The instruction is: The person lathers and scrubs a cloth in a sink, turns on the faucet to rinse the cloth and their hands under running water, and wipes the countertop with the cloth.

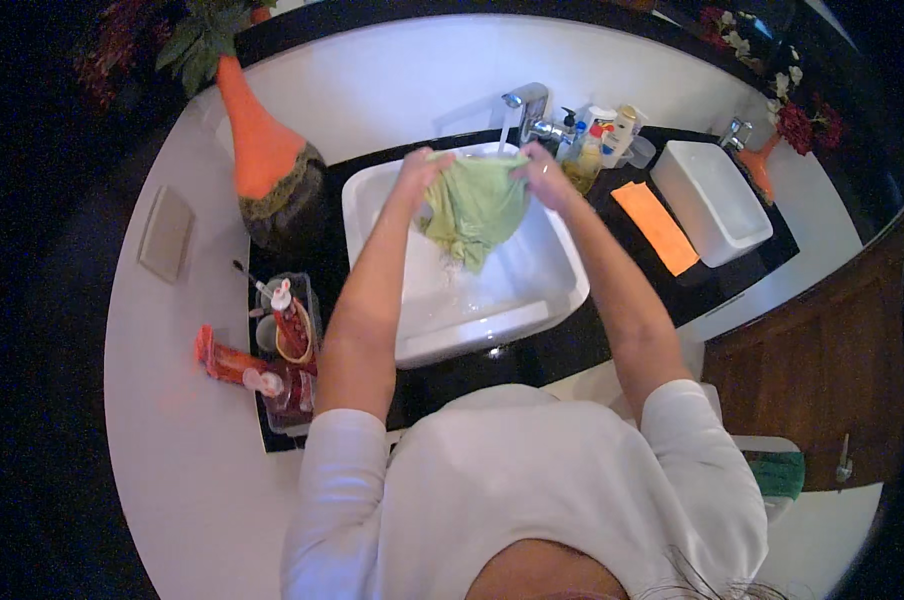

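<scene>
A wet green cloth (480, 205) hangs spread between my two hands over the white sink basin (442, 334). My left hand (424, 172) is closed on its upper left corner, and my right hand (545, 175) grips the upper right corner. Water runs from the chrome faucet (528, 102) just behind the cloth's top edge. The cloth's lower end droops into a bunched tip, with drips below it in the basin. Part of the basin's back is hidden behind the cloth.
Right of the sink stand several bottles (620, 135), a folded orange cloth (657, 228) and a white rectangular container (714, 205). At left are a tall orange-and-dark vase (264, 150) and a clear tray (290, 425) holding bottles and a brush. A wooden door (812, 370) is at right.
</scene>
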`<state>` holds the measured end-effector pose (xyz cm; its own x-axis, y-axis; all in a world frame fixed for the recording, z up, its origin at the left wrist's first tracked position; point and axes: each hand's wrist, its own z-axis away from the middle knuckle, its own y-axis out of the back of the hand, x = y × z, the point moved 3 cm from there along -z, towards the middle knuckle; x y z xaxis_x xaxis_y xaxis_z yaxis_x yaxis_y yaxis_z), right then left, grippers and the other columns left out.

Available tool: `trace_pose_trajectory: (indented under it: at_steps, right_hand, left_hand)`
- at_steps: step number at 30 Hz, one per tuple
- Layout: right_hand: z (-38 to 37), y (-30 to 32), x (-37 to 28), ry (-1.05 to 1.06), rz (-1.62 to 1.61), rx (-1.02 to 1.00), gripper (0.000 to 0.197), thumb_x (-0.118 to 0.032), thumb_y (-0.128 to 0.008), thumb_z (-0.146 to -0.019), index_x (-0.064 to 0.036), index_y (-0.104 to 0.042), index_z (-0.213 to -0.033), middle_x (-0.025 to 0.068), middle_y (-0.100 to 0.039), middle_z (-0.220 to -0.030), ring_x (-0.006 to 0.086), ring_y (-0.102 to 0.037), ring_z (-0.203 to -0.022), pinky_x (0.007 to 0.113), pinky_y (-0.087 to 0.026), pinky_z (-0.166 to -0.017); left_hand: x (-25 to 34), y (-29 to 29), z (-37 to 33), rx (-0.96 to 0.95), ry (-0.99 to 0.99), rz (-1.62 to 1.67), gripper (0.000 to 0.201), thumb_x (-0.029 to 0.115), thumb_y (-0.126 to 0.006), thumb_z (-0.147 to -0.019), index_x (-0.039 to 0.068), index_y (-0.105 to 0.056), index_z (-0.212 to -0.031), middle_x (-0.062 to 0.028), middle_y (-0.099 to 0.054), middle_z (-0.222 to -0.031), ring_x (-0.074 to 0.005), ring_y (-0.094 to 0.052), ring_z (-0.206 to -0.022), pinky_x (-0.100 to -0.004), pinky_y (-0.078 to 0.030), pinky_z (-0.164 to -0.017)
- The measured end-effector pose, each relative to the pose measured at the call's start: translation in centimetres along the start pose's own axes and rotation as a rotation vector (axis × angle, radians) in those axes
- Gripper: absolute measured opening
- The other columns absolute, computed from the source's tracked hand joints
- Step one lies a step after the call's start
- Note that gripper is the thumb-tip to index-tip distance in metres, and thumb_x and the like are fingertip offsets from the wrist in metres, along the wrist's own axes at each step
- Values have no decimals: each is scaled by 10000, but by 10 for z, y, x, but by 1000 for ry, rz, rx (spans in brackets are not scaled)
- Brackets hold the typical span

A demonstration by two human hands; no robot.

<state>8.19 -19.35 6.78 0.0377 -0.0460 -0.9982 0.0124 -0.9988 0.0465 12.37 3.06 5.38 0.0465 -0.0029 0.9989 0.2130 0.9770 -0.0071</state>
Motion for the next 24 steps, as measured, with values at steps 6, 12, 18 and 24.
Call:
trace_pose_trajectory:
  at_steps: [6, 12, 18, 24]
  right_hand:
    - [1, 1, -81, 123, -329, -85, 161, -106, -543, -742, -51, -505, -889, 45, -508, -778, 155, -529, -799, 269, -425, -683]
    - [11, -37, -155, 456, 33, -272, 249, -121, -531, -698, -20, -540, -925, 62, -553, -843, 163, -525, -850, 276, -416, -687]
    - [48, -48, -146, 584, -218, 74, 551, -129, -583, -705, -36, -399, -1216, 118, -500, -1106, 201, -464, -1047, 309, -363, -904]
    - [51, -66, -48, 246, 271, -253, 442, -70, -602, -684, -13, -499, -1110, 83, -556, -1047, 183, -530, -935, 310, -415, -827]
  left_hand:
    - [91, -21, 40, -153, -174, 82, 916, 284, -732, -695, -85, -161, -1310, -226, -346, -1268, -276, -433, -1122, -360, -412, -901]
    - [140, -64, 51, -180, -514, -456, 755, 251, -754, -662, -27, -302, -1199, -169, -467, -1120, -287, -484, -1051, -377, -421, -874]
    - [168, -57, 32, 206, -379, -378, 585, 290, -763, -611, 15, -464, -1033, -129, -579, -976, -289, -569, -916, -387, -452, -800]
    - [161, -54, 46, 49, -241, 573, 196, 153, -628, -766, 134, -559, -948, 2, -472, -663, -126, -453, -519, -277, -385, -435]
